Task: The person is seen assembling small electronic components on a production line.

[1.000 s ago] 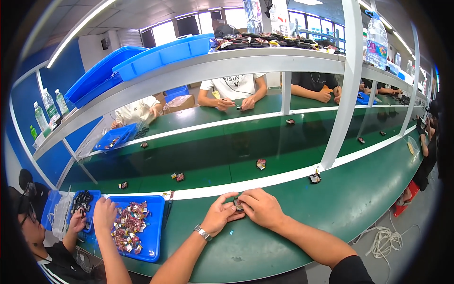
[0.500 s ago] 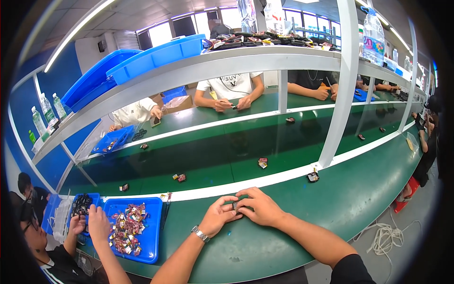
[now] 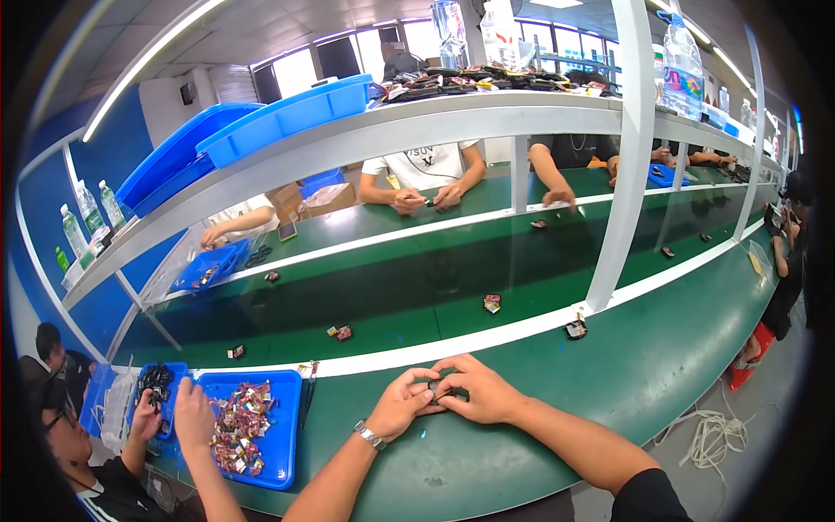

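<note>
At the far left, a co-worker's hand [image 3: 146, 418] is near a small blue tray [image 3: 179, 371], in which black parts lie. Next to it is a larger blue tray [image 3: 285, 428], with a pile of small red, white and yellow components [image 3: 243, 418] inside. Then comes the person's left hand [image 3: 402, 404] (its wrist wears a metal watch [image 3: 370, 435]), with fingers curled and pinching one side of a small dark part [image 3: 436, 388]. This part is between the two hands, just above the green counter [image 3: 496, 470]. The right hand [image 3: 474, 390] meets it from the other side, fingers bent and closed upon it; its finer details are covered. Farther right, a dark piece [image 3: 576, 329] lies near the foot of a white post [image 3: 619, 191]. At the right, a white cable [image 3: 718, 442] lies coiled on the floor.
</note>
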Demonstrator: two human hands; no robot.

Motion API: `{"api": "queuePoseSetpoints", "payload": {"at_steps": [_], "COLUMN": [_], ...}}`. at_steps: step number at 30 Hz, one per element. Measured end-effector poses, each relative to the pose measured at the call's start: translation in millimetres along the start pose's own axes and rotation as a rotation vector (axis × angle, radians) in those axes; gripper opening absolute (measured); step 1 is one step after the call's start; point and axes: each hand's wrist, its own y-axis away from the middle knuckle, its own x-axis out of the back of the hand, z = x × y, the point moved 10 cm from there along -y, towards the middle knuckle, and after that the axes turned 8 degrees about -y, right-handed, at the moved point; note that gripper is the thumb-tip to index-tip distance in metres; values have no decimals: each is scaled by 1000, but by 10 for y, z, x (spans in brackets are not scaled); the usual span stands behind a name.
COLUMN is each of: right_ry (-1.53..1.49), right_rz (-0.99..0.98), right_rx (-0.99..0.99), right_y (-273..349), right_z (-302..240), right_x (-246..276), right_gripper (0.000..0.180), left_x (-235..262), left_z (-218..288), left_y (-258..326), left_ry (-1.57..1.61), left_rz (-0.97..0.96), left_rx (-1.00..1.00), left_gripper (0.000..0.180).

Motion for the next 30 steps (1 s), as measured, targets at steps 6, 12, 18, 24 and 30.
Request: {"api": "queuePoseSetpoints", "payload": {"at_steps": [6,12,18,24,30], "right_ry": [30,39,-26,-75,-40], "right_rz": [96,189,225,233,284], "right_rx": [-35,-82,-164,-200,-178], "right_y": [40,77,106,107,128], "right_z": [66,97,191,248,244], "right_x": [-14,-16,-56,-80,-55], "right_gripper": [9,10,13,13,13], "left_x": [2,13,19,39,25], "left_z": [27,38,35,43,49], "left_y": [-7,-9,-12,-13,-6], "left_ry": [72,75,99,103,107], "left_rz": [10,23,39,51,47], "left_rx": [-25,-37,-36,-53,-52], "left_gripper": [30,28,25,24,26]}}
